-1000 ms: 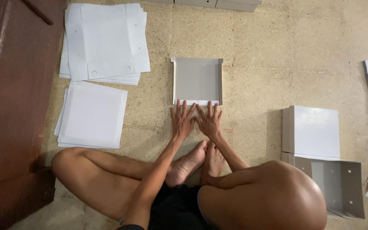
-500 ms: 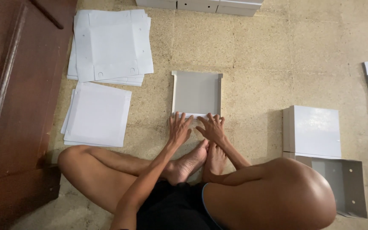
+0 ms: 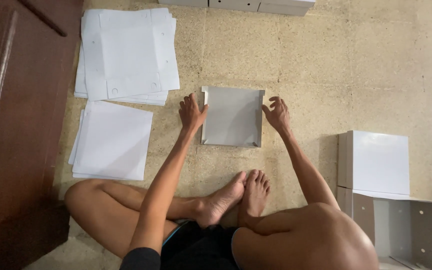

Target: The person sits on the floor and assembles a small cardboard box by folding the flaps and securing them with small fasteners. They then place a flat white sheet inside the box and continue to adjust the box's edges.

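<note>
A grey cardboard box blank (image 3: pixel 232 116) lies on the stone floor in front of my crossed legs, its left and right flaps raised. My left hand (image 3: pixel 191 112) rests against the left flap, thumb on the flap's edge. My right hand (image 3: pixel 277 114) touches the right flap with fingers slightly curled. Neither hand lifts the piece off the floor.
Two piles of flat white blanks lie to the left, a far pile (image 3: pixel 126 52) and a near pile (image 3: pixel 110 140). A closed white box (image 3: pixel 376 161) and an open grey box (image 3: pixel 401 227) stand at right. A dark wooden door (image 3: pixel 11 125) runs along the left. More boxes (image 3: pixel 236 5) line the top edge.
My hands were together at the blank's near edge. They have spread apart to its left and right sides, and the side flaps now stand up.
</note>
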